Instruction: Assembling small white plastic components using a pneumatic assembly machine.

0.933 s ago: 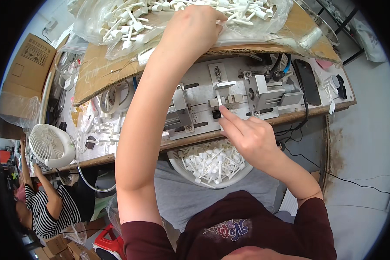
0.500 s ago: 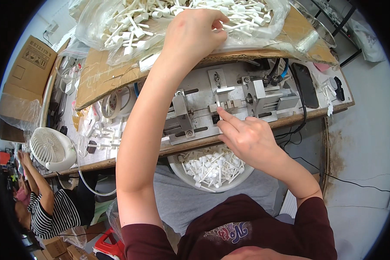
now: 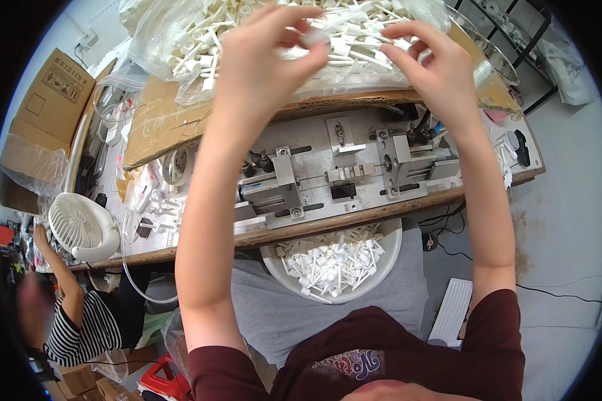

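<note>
My left hand (image 3: 261, 63) is raised over the far heap, fingers curled round a blurred small white plastic scoop (image 3: 314, 39). To its right, my right hand (image 3: 441, 77) reaches into the same heap of white plastic scoops (image 3: 361, 30), its thumb and forefinger apart at the scoops. The pieces have a small cup on a thin stick handle. They lie on a clear plastic bag (image 3: 150, 43) on a cardboard sheet (image 3: 160, 127). Below the hands, a metal clamping fixture (image 3: 351, 172) sits between two metal slide blocks, with no hand on it.
A white basket (image 3: 269, 257) of similar scoops rests on my lap under the bench edge (image 3: 247, 239). At left are a white fan (image 3: 83, 227), tape rolls (image 3: 175, 166) and a cardboard box (image 3: 47, 100). A person in a striped top (image 3: 80, 321) is at far left.
My right hand has left the fixture and moved up to the heap; the white piece there is gone from it. My left hand has drawn slightly left, a blurred scoop at its fingertips.
</note>
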Available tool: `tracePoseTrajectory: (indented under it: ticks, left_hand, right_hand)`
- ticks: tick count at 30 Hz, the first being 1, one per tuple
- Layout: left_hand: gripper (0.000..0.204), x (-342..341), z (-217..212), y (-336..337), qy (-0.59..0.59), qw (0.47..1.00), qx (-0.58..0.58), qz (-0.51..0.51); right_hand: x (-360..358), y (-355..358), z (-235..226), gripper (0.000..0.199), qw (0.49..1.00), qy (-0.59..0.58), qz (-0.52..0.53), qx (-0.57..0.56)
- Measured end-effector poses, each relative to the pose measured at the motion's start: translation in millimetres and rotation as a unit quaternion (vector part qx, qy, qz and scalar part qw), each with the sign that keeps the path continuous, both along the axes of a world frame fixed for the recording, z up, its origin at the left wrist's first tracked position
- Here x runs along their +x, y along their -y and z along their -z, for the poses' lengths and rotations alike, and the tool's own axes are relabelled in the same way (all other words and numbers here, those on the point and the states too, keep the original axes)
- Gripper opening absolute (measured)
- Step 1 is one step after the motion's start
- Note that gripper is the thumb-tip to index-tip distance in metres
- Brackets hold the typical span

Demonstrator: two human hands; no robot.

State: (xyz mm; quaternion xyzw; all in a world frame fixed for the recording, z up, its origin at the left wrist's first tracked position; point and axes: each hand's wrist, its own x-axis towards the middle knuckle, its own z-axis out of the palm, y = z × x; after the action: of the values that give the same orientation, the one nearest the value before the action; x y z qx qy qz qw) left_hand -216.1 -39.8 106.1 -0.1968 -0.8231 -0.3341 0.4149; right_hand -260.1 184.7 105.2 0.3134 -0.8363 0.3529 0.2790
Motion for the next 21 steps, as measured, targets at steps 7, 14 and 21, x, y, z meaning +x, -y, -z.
tracePoseTrajectory:
  ticks: [7,14,21]
  left_hand:
    - [0.033,99,6,4,0.066,0.997,0.044,0.006]
    - [0.033,152,62,-34,0.184,0.981,0.029,0.047]
    - [0.031,163,111,-60,0.154,0.986,-0.059,-0.025]
  right_hand:
    - [-87,20,10,0.040,0.964,-0.017,0.013,0.267]
    - [-98,42,-3,0.032,0.919,0.112,0.012,0.377]
    - [-58,14,-6,0.016,0.990,-0.042,-0.059,0.125]
